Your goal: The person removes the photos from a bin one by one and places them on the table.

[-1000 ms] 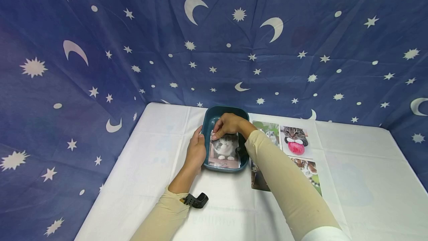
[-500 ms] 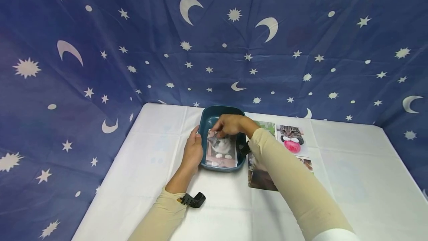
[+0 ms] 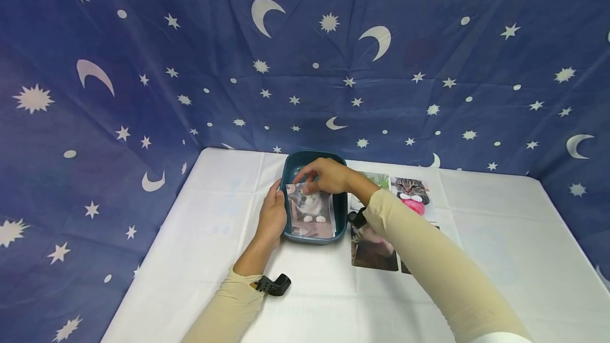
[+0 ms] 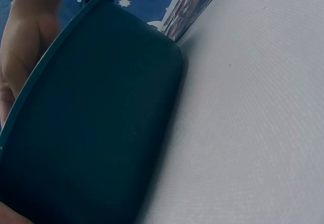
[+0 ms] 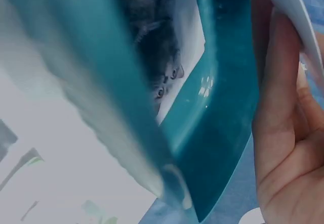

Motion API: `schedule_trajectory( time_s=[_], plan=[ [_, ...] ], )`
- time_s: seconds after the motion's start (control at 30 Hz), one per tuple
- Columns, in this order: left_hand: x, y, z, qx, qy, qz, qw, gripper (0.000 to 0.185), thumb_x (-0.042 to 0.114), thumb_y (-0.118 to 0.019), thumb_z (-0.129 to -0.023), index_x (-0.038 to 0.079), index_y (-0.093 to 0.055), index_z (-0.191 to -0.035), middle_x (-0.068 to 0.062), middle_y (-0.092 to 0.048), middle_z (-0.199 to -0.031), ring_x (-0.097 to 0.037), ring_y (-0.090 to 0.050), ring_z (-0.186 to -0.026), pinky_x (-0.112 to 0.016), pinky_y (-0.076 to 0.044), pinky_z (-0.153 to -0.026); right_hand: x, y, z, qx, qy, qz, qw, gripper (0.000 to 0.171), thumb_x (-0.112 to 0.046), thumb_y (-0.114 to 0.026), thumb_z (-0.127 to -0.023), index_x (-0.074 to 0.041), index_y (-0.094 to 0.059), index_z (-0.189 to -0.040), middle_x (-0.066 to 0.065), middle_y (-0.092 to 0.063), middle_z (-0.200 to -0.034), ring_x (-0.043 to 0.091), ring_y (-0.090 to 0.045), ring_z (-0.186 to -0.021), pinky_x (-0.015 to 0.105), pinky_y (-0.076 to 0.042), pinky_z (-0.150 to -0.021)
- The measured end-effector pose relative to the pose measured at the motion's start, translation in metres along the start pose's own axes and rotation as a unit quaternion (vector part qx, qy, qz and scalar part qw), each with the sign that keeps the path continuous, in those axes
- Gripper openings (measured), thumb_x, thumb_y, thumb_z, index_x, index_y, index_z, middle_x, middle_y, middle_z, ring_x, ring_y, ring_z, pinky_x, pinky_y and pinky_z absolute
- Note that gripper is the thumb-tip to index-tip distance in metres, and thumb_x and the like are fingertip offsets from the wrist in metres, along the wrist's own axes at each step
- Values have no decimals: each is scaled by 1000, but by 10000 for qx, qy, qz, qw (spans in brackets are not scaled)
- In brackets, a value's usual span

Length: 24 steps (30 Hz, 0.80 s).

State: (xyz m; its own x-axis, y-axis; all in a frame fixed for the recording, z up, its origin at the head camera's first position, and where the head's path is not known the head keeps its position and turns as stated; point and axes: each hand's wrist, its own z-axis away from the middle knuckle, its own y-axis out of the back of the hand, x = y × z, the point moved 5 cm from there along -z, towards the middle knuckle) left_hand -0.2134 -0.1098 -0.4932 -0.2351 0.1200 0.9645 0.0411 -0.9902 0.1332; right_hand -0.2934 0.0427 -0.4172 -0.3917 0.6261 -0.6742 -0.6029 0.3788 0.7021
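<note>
A dark teal plastic basket (image 3: pixel 310 240) stands near the back of the white table. My left hand (image 3: pixel 272 215) rests along its left outer wall, fingers mostly straight; in the left wrist view that wall (image 4: pixel 101 113) fills much of the picture. Reaching in from the right, my right hand (image 3: pixel 329 176) pinches the top edge of a grey-and-white cat photo (image 3: pixel 307 213). This photo is tilted up, and its white edge (image 5: pixel 293 19) shows at the fingers in the right wrist view. Another cat photo (image 5: pixel 154 47) lies below it in the basket.
To the right of the basket several animal photos lie on the table, including a cat with a pink ball (image 3: pixel 412 192) and a dark brown one (image 3: pixel 374 255); my right forearm covers part of them. A blue star-and-moon cloth (image 3: pixel 305 68) hangs behind the table.
My right fingers have gone from resting on the cat photo's top to pinching it, and its upper end has risen leftward. The left hand stays at the basket's side.
</note>
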Motion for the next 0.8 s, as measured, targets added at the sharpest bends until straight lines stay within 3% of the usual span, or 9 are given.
schedule_trajectory(
  time_s=[0.13,0.23,0.33,0.4,0.53,0.8],
  plan=[
    [-1,0,-1,27,14,34,10000,50,31,-28,-113,23,-26,-163,-11,-24,-169,-37,-22,-155,-61,-21,-124,0,-4,10,-64,94,48,9999,47,-15,-78,-91,-30,-69,-134,4,-66,-139,20,-70,-84,30,-56,-67],
    [-2,0,-1,17,27,44,10000,50,30,-29,-113,23,-26,-163,-11,-26,-168,-37,-24,-154,-61,-22,-123,6,-1,19,206,67,-101,9997,53,-13,-78,-91,-31,-65,-139,7,-63,-142,21,-63,-59,33,-57,-59],
    [-1,-1,-1,55,36,42,10000,50,29,-29,-113,23,-27,-163,-12,-29,-167,-37,-25,-154,-60,-23,-123,18,11,36,732,-14,-470,9962,55,-14,-78,-91,-30,-62,-141,8,-66,-131,18,-65,-62,37,-59,-59],
    [-1,-1,-1,112,32,47,9999,50,29,-30,-113,22,-29,-162,-12,-30,-167,-36,-25,-154,-59,-22,-124,28,23,52,1143,-59,-733,9907,55,-15,-79,-90,-28,-62,-141,8,-68,-122,18,-68,-73,38,-60,-63],
    [-1,-2,-2,195,24,51,9998,50,28,-31,-113,22,-30,-162,-12,-30,-167,-36,-23,-155,-58,-20,-125,59,53,97,1804,-271,-1082,9772,52,-16,-82,-88,-23,-65,-136,12,-70,-113,21,-68,-85,37,-60,-67],
    [-1,-1,-1,143,67,90,9998,50,31,-30,-113,23,-29,-162,-10,-29,-167,-36,-22,-156,-58,-19,-125,152,100,203,2264,-1478,-1146,9559,60,-30,-82,-88,-16,-58,-141,16,-62,-120,18,-68,-88,36,-62,-71]
  ],
)
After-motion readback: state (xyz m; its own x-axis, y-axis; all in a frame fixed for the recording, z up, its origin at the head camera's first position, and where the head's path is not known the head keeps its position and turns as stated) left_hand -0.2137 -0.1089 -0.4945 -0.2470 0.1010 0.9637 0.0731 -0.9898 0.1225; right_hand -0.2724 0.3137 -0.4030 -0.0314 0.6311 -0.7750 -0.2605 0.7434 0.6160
